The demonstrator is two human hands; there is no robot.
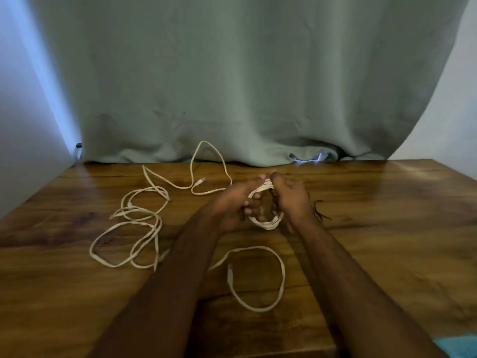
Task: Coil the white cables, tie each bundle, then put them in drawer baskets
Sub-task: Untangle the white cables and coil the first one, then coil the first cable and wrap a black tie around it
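From the head camera, both hands meet above the middle of the wooden tabletop (374, 228). The left hand (232, 205) and the right hand (290, 197) each grip a small coiled white cable (267, 223), fingers curled round its loops and pinching together at the top. More white cables lie loose: a tangle (134, 228) to the left, one strand (206, 161) by the grey-green curtain (232, 86), one loop (258, 280) between the forearms. Thin black ties (318, 210) lie just right of the right hand.

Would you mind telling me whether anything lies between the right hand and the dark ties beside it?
Nothing visible does. The right hand and left hand grip the coiled cable; the dark ties lie just right of it on bare table.
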